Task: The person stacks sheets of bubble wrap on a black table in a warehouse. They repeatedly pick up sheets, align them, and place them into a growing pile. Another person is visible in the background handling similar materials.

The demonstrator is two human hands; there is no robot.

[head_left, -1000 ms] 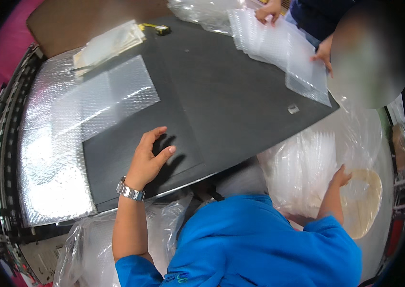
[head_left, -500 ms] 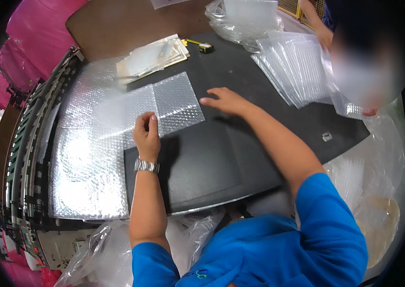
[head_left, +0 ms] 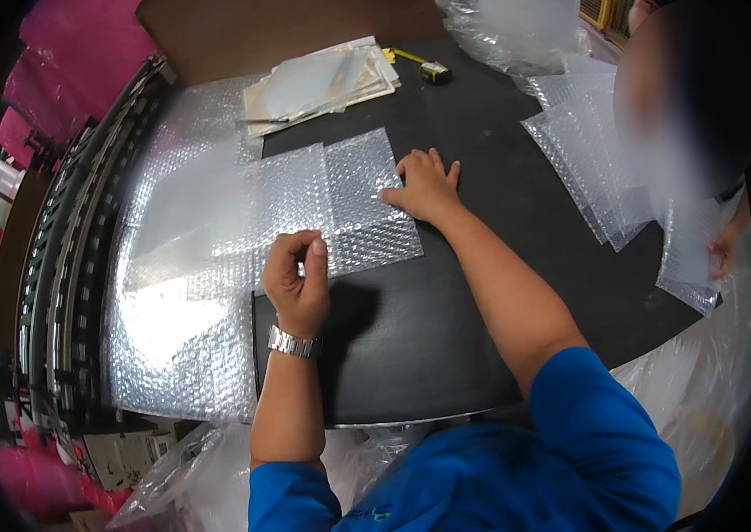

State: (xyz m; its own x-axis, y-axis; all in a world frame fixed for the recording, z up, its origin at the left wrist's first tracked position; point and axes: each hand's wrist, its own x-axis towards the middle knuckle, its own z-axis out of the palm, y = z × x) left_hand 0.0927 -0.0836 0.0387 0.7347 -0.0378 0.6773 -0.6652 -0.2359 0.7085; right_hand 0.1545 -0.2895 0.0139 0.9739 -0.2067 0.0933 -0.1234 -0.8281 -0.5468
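Note:
A smaller clear bubble-wrap piece (head_left: 353, 191), with a fold or seam line across it, lies partly over a large bubble-wrap sheet (head_left: 184, 355) on the black tabletop. My right hand (head_left: 428, 188) is spread at the far right edge of the smaller piece, thumb on or just above its corner area. Near the piece's front edge is my left hand (head_left: 297, 279), fingers curled and thumb up, with a metal watch (head_left: 294, 342) on the wrist. Its shadow falls on the tabletop beside it. Whatever the curled fingers may hold is hidden.
Flat sheets (head_left: 326, 84) are stacked at the back, with a tape measure (head_left: 434, 72) beside them. Fanned bubble-wrap bags (head_left: 584, 164) lie at right by another person's hand (head_left: 727, 246). A roller machine (head_left: 82, 266) borders the left side. Plastic bags hang below the front edge.
My right hand has come down to the bubble-wrap piece's right edge, its fingers spreading. My left hand stays curled near the front edge. The other person's bags have shifted.

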